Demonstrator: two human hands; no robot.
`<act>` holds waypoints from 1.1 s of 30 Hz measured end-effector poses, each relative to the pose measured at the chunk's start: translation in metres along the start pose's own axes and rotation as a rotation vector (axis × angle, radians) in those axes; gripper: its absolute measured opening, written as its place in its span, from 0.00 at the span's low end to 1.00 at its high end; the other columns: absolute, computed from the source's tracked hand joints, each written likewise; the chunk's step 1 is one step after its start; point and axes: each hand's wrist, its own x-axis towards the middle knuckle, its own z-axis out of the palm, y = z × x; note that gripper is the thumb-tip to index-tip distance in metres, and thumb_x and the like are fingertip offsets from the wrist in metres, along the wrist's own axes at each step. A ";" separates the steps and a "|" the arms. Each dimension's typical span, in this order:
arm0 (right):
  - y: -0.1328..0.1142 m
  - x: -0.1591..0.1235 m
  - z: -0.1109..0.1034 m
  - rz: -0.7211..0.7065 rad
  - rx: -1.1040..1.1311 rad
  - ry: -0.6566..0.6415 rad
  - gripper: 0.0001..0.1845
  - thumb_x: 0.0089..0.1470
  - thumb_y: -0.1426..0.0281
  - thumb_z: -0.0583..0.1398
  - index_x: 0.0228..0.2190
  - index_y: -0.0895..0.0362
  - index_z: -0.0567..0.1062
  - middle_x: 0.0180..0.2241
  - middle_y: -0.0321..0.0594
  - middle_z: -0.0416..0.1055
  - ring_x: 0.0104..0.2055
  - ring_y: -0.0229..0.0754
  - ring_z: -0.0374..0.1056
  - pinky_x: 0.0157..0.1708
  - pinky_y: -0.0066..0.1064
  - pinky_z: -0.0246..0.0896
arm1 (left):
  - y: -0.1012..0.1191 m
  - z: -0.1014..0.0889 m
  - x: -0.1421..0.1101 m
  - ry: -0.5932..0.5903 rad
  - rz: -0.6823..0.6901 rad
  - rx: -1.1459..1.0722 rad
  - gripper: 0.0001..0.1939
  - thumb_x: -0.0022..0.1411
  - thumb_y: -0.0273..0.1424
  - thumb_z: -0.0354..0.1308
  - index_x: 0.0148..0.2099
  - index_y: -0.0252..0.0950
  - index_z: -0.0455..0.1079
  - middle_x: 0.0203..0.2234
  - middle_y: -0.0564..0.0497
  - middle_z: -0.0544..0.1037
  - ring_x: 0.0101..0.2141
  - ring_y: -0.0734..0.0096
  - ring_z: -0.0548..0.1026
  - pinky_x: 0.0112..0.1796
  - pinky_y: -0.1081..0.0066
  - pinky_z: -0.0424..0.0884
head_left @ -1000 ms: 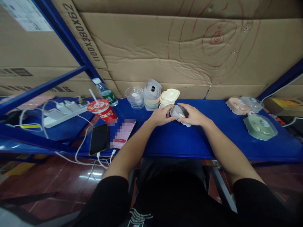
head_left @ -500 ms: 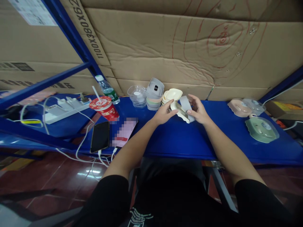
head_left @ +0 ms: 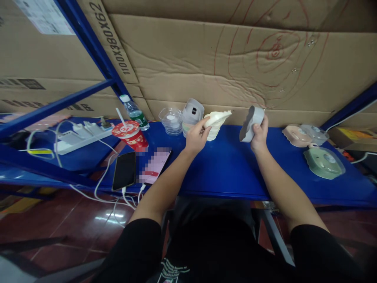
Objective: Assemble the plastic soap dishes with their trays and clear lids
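A smooth blue metal-looking tabletop [head_left: 232,169] crosses mid-frame before brown cardboard sheets [head_left: 173,47], above glossy reddish floor tiles [head_left: 76,220]. Near centre, the left hand [head_left: 196,137], partly closed, pinches a tilted, cream, wavy-edged plastic dish [head_left: 218,116]; right of centre, the right hand [head_left: 259,135] curls closed around a grey, wavy-edged plastic shell [head_left: 253,122].

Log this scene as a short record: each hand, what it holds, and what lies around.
Left hand: holds wavy-edged cream plastic piece, tilted, at cream stack; contact with stack unclear
Right hand: grips grey plastic shell, tilted, apart from cream piece
Surface: blue table
Beyond left hand: clear plastic stack; grey-topped stack
Table's right end: pink container, green container
Left side: red cup with straw, bottle, dark-screened phone, lit phone
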 end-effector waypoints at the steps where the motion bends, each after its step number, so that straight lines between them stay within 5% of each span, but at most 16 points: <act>1: 0.001 -0.001 0.002 0.015 0.022 0.031 0.59 0.58 0.31 0.51 0.77 0.45 0.38 0.70 0.58 0.61 0.68 0.73 0.65 0.58 0.67 0.68 | 0.001 0.000 0.001 0.025 0.057 0.050 0.17 0.77 0.37 0.55 0.62 0.40 0.74 0.53 0.44 0.84 0.51 0.60 0.83 0.55 0.57 0.81; 5: 0.008 -0.006 0.019 -0.006 0.111 0.051 0.60 0.58 0.29 0.48 0.77 0.48 0.38 0.70 0.58 0.60 0.69 0.67 0.65 0.62 0.61 0.67 | 0.002 0.009 0.005 0.022 0.174 0.178 0.16 0.78 0.31 0.50 0.56 0.38 0.77 0.57 0.43 0.83 0.59 0.59 0.79 0.62 0.54 0.74; 12: 0.013 -0.016 0.053 0.069 0.178 -0.227 0.64 0.53 0.27 0.53 0.76 0.49 0.42 0.71 0.59 0.60 0.65 0.66 0.68 0.62 0.58 0.69 | 0.002 0.017 0.009 -0.197 0.049 0.399 0.27 0.73 0.32 0.59 0.72 0.39 0.67 0.71 0.36 0.67 0.65 0.44 0.72 0.61 0.48 0.73; 19: 0.004 -0.016 0.058 0.148 0.313 -0.206 0.64 0.47 0.27 0.60 0.73 0.48 0.52 0.68 0.57 0.66 0.64 0.65 0.69 0.63 0.59 0.67 | -0.010 0.019 0.006 -0.146 -0.092 0.376 0.26 0.72 0.28 0.59 0.70 0.40 0.69 0.58 0.39 0.73 0.55 0.51 0.79 0.54 0.57 0.79; 27: 0.010 -0.001 0.063 0.208 0.435 -0.238 0.68 0.46 0.22 0.47 0.76 0.48 0.44 0.67 0.54 0.69 0.58 0.63 0.76 0.51 0.54 0.76 | -0.015 0.024 0.002 -0.140 -0.043 0.310 0.24 0.73 0.35 0.60 0.67 0.35 0.70 0.67 0.35 0.68 0.62 0.46 0.75 0.60 0.52 0.75; 33: 0.000 0.003 0.059 0.297 0.655 -0.190 0.66 0.45 0.29 0.56 0.74 0.52 0.51 0.61 0.54 0.75 0.52 0.62 0.79 0.51 0.56 0.76 | -0.019 0.020 0.004 -0.156 -0.020 0.265 0.16 0.77 0.34 0.55 0.61 0.36 0.73 0.62 0.37 0.72 0.60 0.55 0.77 0.60 0.56 0.76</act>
